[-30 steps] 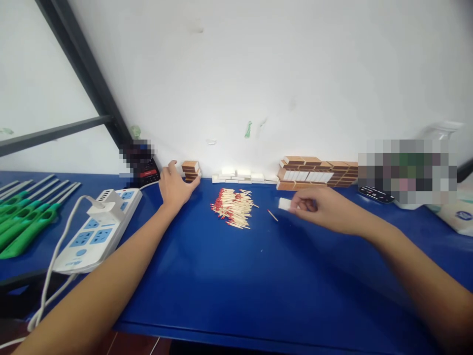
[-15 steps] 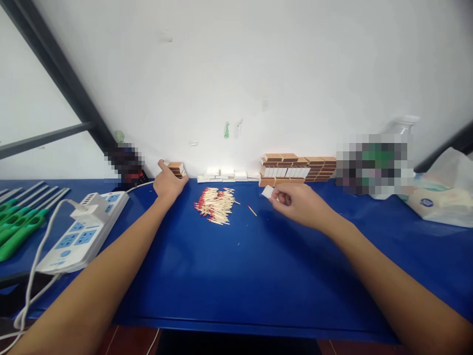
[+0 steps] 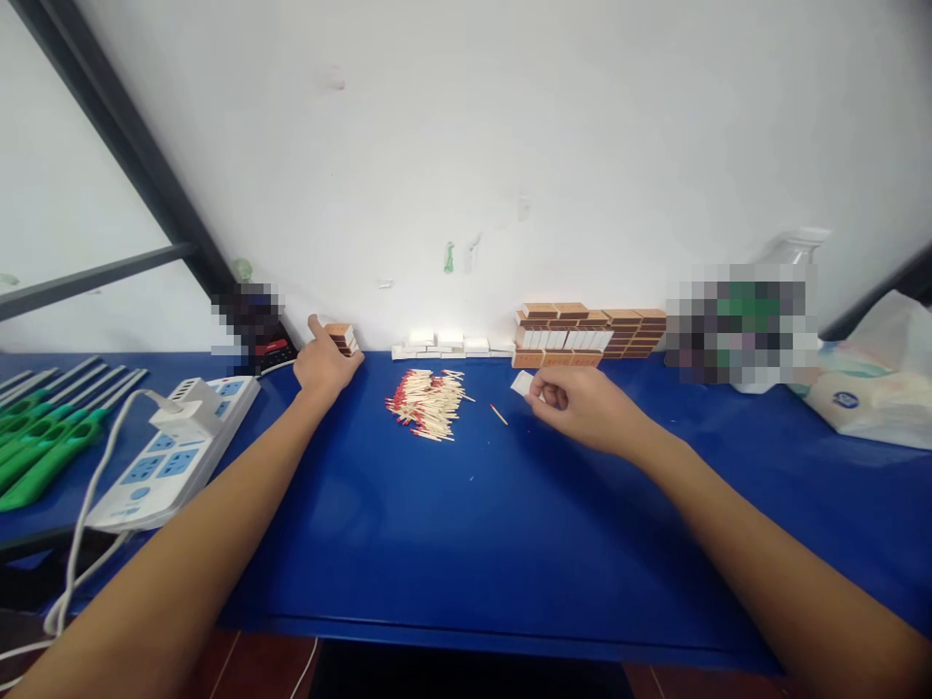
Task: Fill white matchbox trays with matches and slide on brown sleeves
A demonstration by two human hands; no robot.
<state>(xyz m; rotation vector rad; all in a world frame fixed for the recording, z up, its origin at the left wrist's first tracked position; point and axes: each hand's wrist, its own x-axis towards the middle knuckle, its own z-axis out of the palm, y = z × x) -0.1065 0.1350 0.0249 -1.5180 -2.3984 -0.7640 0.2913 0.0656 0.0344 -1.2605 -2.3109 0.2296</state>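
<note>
My left hand reaches to the wall and closes its fingers around a small stack of brown matchboxes. My right hand pinches a small white matchbox tray just above the blue table. Between the hands lies a pile of red-tipped matches. One loose match lies to the right of the pile, close to my right hand.
Along the wall stand a row of white inner trays and a large stack of brown matchboxes. A white and blue power strip and green-handled lighters lie at the left. A plastic bag sits at the right.
The view shifted between the first earlier frame and now. My left hand has drawn the small brown stack slightly left along the wall. My right hand still holds the white tray at about the same spot.
</note>
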